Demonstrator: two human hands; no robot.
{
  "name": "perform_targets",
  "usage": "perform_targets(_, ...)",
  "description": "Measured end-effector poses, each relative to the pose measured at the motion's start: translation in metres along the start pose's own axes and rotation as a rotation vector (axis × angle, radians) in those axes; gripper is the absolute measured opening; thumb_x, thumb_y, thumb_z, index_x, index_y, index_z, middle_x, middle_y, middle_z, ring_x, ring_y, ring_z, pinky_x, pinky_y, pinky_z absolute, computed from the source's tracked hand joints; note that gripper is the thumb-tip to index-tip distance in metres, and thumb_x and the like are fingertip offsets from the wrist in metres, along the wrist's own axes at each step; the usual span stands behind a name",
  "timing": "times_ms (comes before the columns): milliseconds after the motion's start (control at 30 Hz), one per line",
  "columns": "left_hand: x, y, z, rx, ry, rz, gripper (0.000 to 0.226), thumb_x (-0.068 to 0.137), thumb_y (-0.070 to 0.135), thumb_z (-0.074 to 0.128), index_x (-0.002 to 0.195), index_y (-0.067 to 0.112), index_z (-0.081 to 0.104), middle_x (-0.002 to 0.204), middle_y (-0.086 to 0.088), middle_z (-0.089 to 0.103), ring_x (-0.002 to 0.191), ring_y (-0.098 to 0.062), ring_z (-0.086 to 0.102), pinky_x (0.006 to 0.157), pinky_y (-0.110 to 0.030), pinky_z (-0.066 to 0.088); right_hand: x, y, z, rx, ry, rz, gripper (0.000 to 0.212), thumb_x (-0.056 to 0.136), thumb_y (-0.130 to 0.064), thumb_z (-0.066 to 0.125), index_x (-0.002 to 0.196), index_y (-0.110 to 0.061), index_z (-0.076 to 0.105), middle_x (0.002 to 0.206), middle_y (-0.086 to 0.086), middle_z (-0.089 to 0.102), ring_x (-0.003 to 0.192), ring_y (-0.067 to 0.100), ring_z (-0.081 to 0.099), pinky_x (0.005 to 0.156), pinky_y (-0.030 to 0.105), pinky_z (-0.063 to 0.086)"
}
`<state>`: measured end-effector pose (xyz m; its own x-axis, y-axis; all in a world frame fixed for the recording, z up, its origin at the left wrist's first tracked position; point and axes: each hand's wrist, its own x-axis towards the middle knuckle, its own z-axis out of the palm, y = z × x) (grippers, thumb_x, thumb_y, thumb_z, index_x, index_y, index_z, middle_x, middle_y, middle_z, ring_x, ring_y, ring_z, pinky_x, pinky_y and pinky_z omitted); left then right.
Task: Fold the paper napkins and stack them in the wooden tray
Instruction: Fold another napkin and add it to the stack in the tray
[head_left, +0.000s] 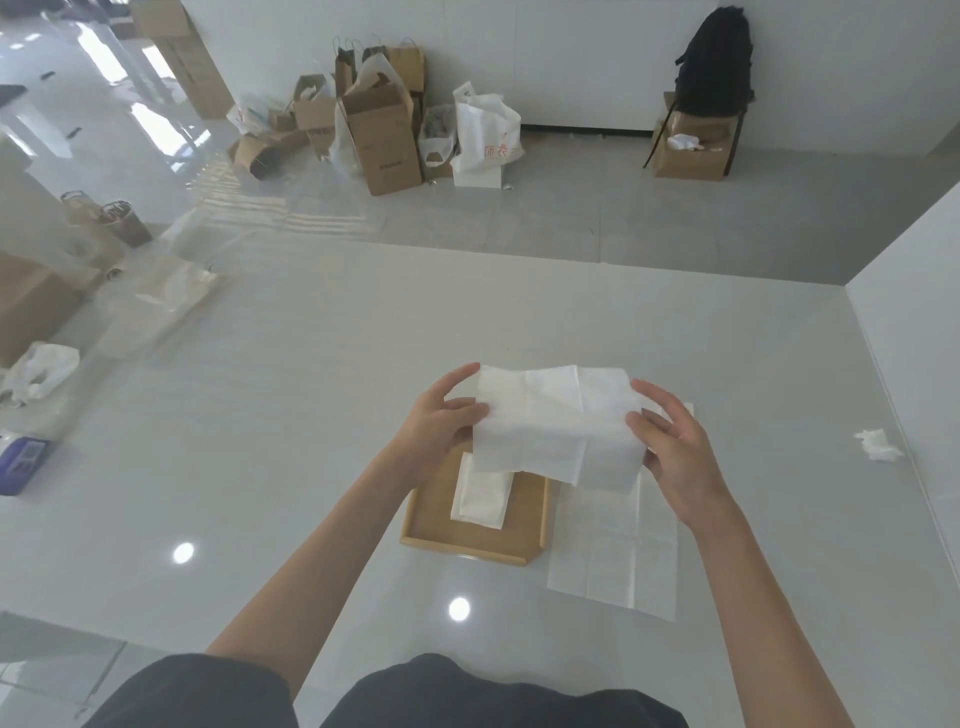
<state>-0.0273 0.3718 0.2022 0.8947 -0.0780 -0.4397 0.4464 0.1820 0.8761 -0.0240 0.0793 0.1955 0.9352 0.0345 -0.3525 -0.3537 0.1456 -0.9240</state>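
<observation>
The paper napkin (556, 423), held slack in the air above the wooden tray (457, 543) on the table (311, 415), looks featherlight, limp and easily torn, so the left hand (441, 421) and right hand (670, 447) each pinching a side edge lightly seems the gentlest hold

Plain white napkin (556, 421) with faint square crease lines; light tan wooden tray (467, 545); glossy pale grey surface (311, 415); brown cardboard boxes (389, 140); black backpack (719, 62).
</observation>
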Motion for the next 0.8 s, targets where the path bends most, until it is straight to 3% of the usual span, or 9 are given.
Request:
perform_targets(100, 0.001, -0.002, -0.002, 0.059, -0.023, -0.018, 0.047, 0.097, 0.002, 0.062, 0.14, 0.019, 0.054, 0.118, -0.023, 0.072, 0.099, -0.026, 0.072, 0.095, -0.038, 0.058, 0.002, 0.006, -0.004, -0.084, -0.014, 0.001, 0.025, 0.096, -0.008, 0.065, 0.111, -0.026, 0.075, 0.104, 0.006, 0.073, 0.099, 0.021, 0.068, 0.089, 0.033, 0.052)
perform_targets(200, 0.001, -0.003, -0.005, 0.193, -0.021, -0.024, 0.035, 0.096, 0.003, 0.064, 0.131, 0.008, 0.064, 0.116, -0.018, 0.073, 0.095, -0.019, 0.072, 0.091, -0.031, 0.059, 0.003, 0.007, -0.009, -0.149, -0.035, 0.015, 0.024, 0.092, -0.007, 0.069, 0.109, -0.022, 0.077, 0.115, 0.008, 0.074, 0.106, 0.02, 0.068, 0.092, 0.029, 0.053)
perform_targets(300, 0.003, -0.001, -0.01, 0.256, -0.024, -0.019, 0.028, 0.092, 0.003, 0.07, 0.118, 0.011, 0.072, 0.104, -0.009, 0.071, 0.095, -0.018, 0.068, 0.098, -0.035, 0.056, 0.003, 0.003, -0.011, -0.258, -0.055, -0.002, 0.026, 0.09, -0.006, 0.072, 0.113, -0.019, 0.077, 0.115, 0.001, 0.075, 0.101, 0.007, 0.069, 0.083, 0.013, 0.052)
perform_targets(400, 0.003, 0.002, -0.012, 0.368, -0.047, -0.004, 0.029, 0.087, 0.002, 0.074, 0.115, 0.013, 0.075, 0.087, 0.009, 0.072, 0.089, -0.013, 0.066, 0.097, -0.031, 0.053, 0.004, 0.001, -0.01, -0.353, -0.026, -0.055, 0.025, 0.089, -0.006, 0.073, 0.112, -0.016, 0.077, 0.113, -0.005, 0.075, 0.092, -0.006, 0.069, 0.077, 0.005, 0.049)
perform_targets(500, 0.002, 0.005, -0.008, 0.425, -0.013, 0.031, 0.029, 0.086, 0.0, 0.073, 0.113, 0.012, 0.076, 0.093, 0.0, 0.075, 0.087, -0.013, 0.068, 0.094, -0.028, 0.053, 0.005, -0.001, -0.009, -0.398, -0.005, -0.083, 0.023, 0.09, -0.008, 0.073, 0.109, -0.021, 0.078, 0.108, -0.007, 0.076, 0.088, -0.007, 0.068, 0.077, 0.006, 0.05)
perform_targets(633, 0.001, 0.008, -0.006, 0.34, 0.014, 0.046, 0.026, 0.088, 0.001, 0.072, 0.11, 0.014, 0.077, 0.103, 0.0, 0.076, 0.088, -0.008, 0.071, 0.093, -0.025, 0.054, 0.003, -0.006, -0.011, -0.401, -0.038, -0.067, 0.026, 0.09, -0.012, 0.073, 0.112, -0.026, 0.077, 0.096, 0.001, 0.075, 0.087, 0.009, 0.068, 0.077, 0.01, 0.05)
perform_targets(733, 0.002, 0.006, -0.007, 0.442, 0.061, 0.069, 0.02, 0.088, 0.0, 0.072, 0.102, 0.013, 0.079, 0.09, 0.006, 0.075, 0.081, -0.005, 0.068, 0.088, -0.022, 0.053, 0.001, -0.007, -0.012, -0.405, -0.051, -0.057, 0.028, 0.088, -0.012, 0.076, 0.114, -0.023, 0.077, 0.107, -0.007, 0.076, 0.098, 0.009, 0.069, 0.077, 0.005, 0.049)
perform_targets(800, 0.001, 0.006, -0.007, 0.451, 0.073, 0.067, 0.018, 0.089, 0.002, 0.072, 0.102, 0.011, 0.079, 0.093, 0.0, 0.075, 0.083, -0.005, 0.067, 0.087, -0.022, 0.053, 0.001, -0.005, -0.013, -0.431, -0.043, -0.064, 0.028, 0.087, -0.01, 0.076, 0.112, -0.021, 0.077, 0.111, -0.009, 0.075, 0.102, 0.007, 0.069, 0.077, 0.005, 0.049)
